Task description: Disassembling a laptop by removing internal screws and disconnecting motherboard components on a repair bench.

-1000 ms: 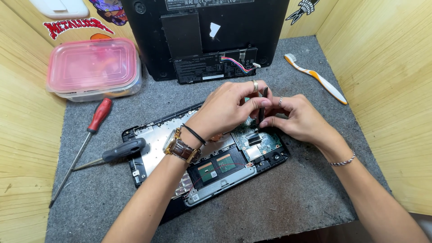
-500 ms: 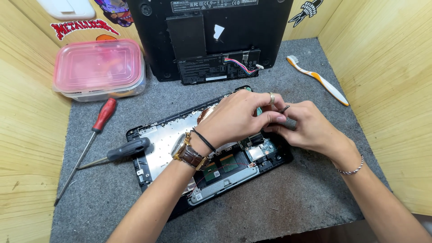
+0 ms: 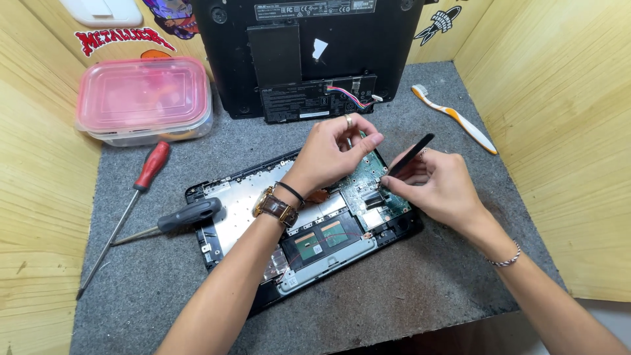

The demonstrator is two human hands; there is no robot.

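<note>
My left hand (image 3: 332, 152) rests fingertips pressed on the green circuit board (image 3: 368, 179) of the opened laptop base (image 3: 243, 197), mid-mat; my right hand (image 3: 437, 187) pinches a black spudger (image 3: 411, 154); grey mat (image 3: 420, 289) bare near right; closed pink-lidded container (image 3: 144, 98) far left, contents unclear.
</note>
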